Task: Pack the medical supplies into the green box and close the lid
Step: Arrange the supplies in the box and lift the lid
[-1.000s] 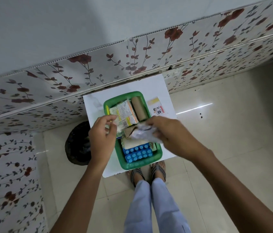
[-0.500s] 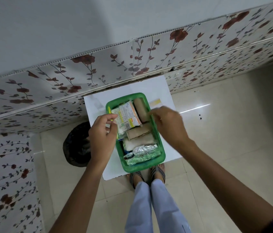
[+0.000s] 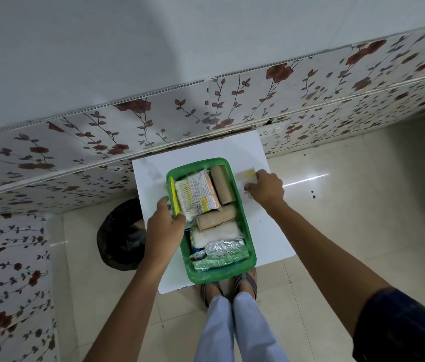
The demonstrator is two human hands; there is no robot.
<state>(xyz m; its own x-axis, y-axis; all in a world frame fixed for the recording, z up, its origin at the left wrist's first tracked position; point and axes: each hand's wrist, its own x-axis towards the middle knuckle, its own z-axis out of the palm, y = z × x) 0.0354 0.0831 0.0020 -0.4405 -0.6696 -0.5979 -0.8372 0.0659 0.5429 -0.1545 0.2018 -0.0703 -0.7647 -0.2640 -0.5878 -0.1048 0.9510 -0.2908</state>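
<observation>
The green box point(image 3: 248, 241), lid off, sits mid-table point(image 3: 271, 231), filled with bandage rolls point(image 3: 221, 188), an orange packet point(image 3: 201, 194) and foil strips point(image 3: 219, 254). The left hand point(image 3: 163, 228) grips the box's left rim and a packet edge. The right hand point(image 3: 266, 188), fingers curled, pinches a yellow-topped card point(image 3: 245, 175) lying near the table's right edge.

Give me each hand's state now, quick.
Left hand: gripping the green box rim.
Right hand: fingers on the small packet on the table; grip cannot be told.
</observation>
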